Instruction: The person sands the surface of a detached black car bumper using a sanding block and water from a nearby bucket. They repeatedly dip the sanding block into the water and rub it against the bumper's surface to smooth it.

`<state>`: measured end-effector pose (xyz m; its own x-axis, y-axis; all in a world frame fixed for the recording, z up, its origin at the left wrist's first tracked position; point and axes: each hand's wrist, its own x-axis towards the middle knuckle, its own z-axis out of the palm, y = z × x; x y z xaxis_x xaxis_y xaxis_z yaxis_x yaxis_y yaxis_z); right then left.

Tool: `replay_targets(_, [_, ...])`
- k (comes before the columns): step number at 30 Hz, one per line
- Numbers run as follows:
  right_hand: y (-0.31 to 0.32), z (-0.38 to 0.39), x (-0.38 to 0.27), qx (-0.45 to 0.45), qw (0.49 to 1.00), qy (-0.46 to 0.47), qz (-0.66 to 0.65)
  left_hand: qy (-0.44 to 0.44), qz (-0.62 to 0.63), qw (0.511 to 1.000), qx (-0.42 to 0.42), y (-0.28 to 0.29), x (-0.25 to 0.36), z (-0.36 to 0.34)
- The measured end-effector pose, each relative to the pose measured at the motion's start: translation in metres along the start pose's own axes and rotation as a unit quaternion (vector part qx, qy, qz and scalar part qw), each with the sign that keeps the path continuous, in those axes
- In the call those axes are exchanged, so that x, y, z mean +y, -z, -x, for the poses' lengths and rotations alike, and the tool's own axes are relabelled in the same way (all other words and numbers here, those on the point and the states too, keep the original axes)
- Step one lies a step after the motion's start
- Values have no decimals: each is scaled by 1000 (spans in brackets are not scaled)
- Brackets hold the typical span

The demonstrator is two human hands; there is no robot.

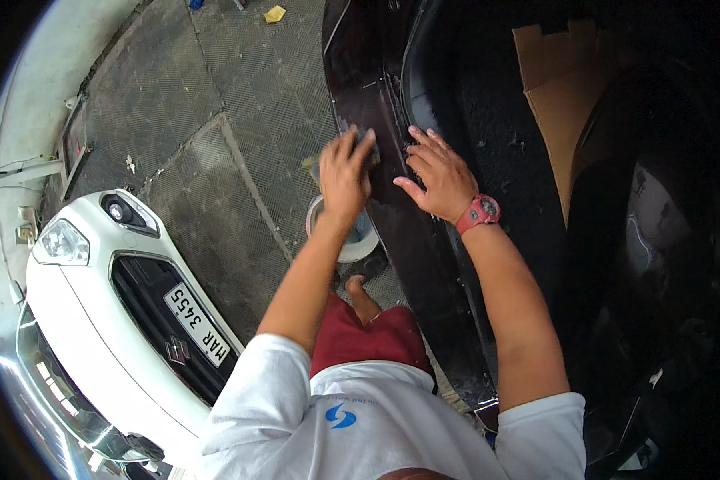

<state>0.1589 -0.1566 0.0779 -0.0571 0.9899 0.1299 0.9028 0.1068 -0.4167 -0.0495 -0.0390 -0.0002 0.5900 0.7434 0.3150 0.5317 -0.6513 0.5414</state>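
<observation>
A long dark brown car panel [374, 120] runs lengthwise in front of me, with a seam along its right side. My left hand [346, 172] is on the panel's left edge, fingers bent and slightly blurred. A yellowish-brown bit of something shows at its side, mostly covered by the fingers, so its kind is unclear. My right hand [440, 172] lies flat, fingers spread, across the panel's right edge and the black surface beyond. It holds nothing, and a red wristwatch [480, 211] is on its wrist. Below the left hand, a round white bucket [360, 250] is partly hidden.
A white car [96, 312] stands at the left, its front turned toward me. Brown cardboard [560, 88] lies in the dark area at the right. The textured grey floor [168, 88] carries a small yellow scrap [274, 14] at the far end. A pale wall rises at far left.
</observation>
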Motion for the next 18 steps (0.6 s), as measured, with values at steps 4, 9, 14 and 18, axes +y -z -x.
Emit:
replay_targets(4, [-5, -6, -7, 4, 1000, 14, 9, 8, -49, 998, 48, -4, -21, -52])
replay_targets(9, [-1, 0, -2, -3, 1000, -4, 16, 31, 8, 999, -1, 2, 8, 43])
replay_targets(14, [-3, -4, -8, -3, 1000, -2, 17, 35, -25, 998, 38, 6, -24, -32])
replay_targets(18, [-1, -7, -4, -9, 1000, 6, 19, 57, -2, 997, 49, 2, -16, -5])
